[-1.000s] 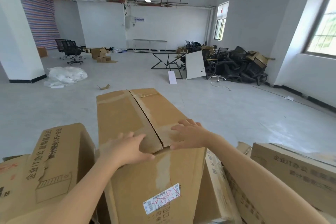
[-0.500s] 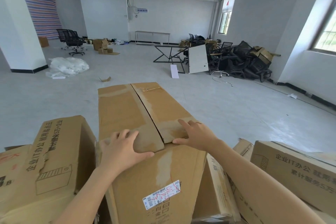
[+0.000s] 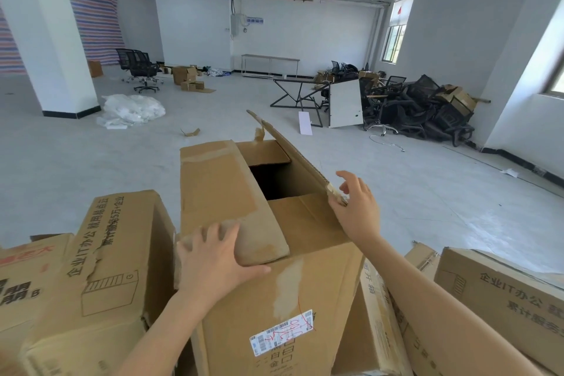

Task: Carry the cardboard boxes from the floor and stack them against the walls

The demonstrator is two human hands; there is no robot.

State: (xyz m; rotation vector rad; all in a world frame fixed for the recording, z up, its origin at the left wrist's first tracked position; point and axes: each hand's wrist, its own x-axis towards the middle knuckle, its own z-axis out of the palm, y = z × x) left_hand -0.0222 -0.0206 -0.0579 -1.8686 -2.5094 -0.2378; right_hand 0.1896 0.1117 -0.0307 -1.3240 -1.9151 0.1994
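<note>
— Anything in the box (image 3: 274,284) under the hands?
— Dark inside, can't tell. The left hand (image 3: 213,259) lies flat on its lowered flap (image 3: 219,186); the right hand (image 3: 357,210), fingers loose, touches the corner of the raised flap (image 3: 293,156).

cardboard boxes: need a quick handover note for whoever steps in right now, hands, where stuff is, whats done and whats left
Hands: the left hand is open, flat on the left flap of the middle box, thumb over the front edge. The right hand is open, fingers spread against the near corner of the raised right flap.
Boxes: the middle box stands open-topped between a printed box on its left and the right-side boxes.
Done: nothing lifted; no stack against a wall in view.
Left: probably fold the flaps down, lift this box, carry it to a wall, stack it, then the others.
</note>
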